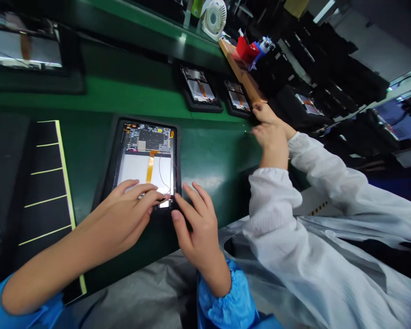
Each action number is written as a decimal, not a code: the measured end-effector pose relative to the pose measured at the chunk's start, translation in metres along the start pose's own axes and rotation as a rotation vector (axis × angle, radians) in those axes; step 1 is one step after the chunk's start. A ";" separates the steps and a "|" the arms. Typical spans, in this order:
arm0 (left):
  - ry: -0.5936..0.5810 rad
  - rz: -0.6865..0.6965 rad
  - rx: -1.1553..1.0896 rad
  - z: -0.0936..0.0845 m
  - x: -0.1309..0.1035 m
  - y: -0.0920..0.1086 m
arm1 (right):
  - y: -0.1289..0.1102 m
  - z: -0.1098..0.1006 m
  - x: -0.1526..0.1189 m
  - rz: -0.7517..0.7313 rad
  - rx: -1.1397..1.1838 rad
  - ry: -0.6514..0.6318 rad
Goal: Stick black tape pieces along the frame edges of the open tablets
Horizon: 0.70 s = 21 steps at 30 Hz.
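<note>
An opened tablet (133, 165) lies in a black foam-like tray (113, 137) in front of me. Its circuit board (152, 139) faces up at the far end, and an orange ribbon cable (150, 168) runs down over the silver-white area. Thin dark wires curl along its right side. Across the tablet's near end reaches my left hand (123, 217), fingertips drawn together at the lower right corner; whatever they pinch is too small to make out. My right hand (198, 228) is beside that corner, fingers apart, index fingertip at the tray's edge.
Two more opened tablets in trays (199, 87) (239, 97) sit farther back, another (27, 50) at upper left. A black mat with yellow lines (64, 173) lies left. A co-worker's hands (270, 132) in white sleeves are close on the right. A small fan (214, 19) stands behind.
</note>
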<state>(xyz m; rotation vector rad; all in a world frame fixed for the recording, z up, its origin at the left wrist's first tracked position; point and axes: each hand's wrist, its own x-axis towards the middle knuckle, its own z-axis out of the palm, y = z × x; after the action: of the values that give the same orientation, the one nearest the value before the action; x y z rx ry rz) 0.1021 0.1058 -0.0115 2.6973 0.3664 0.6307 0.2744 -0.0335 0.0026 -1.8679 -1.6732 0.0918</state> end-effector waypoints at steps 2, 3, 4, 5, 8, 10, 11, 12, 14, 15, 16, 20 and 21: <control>-0.010 -0.028 -0.068 -0.004 -0.001 -0.001 | 0.000 0.001 -0.002 -0.023 -0.048 -0.060; 0.007 -0.054 -0.087 -0.005 -0.003 -0.002 | 0.001 0.001 -0.002 -0.031 -0.062 -0.080; 0.037 -0.085 -0.089 -0.006 -0.004 -0.002 | 0.002 0.001 -0.001 -0.030 -0.054 -0.077; 0.067 -0.116 -0.078 -0.006 -0.006 -0.001 | 0.003 0.000 0.000 -0.019 -0.028 -0.054; 0.079 -0.160 -0.052 -0.002 -0.011 0.002 | 0.008 0.002 0.008 -0.027 0.069 0.037; 0.051 -0.164 -0.062 0.003 -0.014 0.005 | 0.014 0.005 0.014 -0.078 0.072 0.017; 0.045 -0.171 -0.068 0.005 -0.015 0.007 | 0.017 0.007 0.016 -0.097 0.068 -0.004; 0.044 -0.181 -0.071 0.007 -0.016 0.008 | 0.020 0.010 0.018 -0.103 0.069 -0.021; 0.050 -0.194 -0.081 0.009 -0.017 0.011 | 0.026 0.015 0.018 -0.086 0.094 -0.027; 0.052 -0.200 -0.090 0.010 -0.017 0.011 | 0.028 0.016 0.018 -0.079 0.108 -0.020; 0.053 -0.204 -0.100 0.010 -0.017 0.011 | 0.029 0.017 0.017 -0.076 0.116 -0.014; 0.055 -0.203 -0.123 0.010 -0.016 0.008 | 0.031 0.016 0.018 -0.113 0.079 -0.038; 0.055 -0.198 -0.128 0.010 -0.016 0.007 | 0.031 0.015 0.019 -0.117 0.062 -0.052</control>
<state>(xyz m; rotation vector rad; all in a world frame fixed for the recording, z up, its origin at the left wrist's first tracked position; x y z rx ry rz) 0.0940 0.0915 -0.0234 2.4876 0.5781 0.6477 0.2990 -0.0105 -0.0178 -1.7317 -1.7904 0.1439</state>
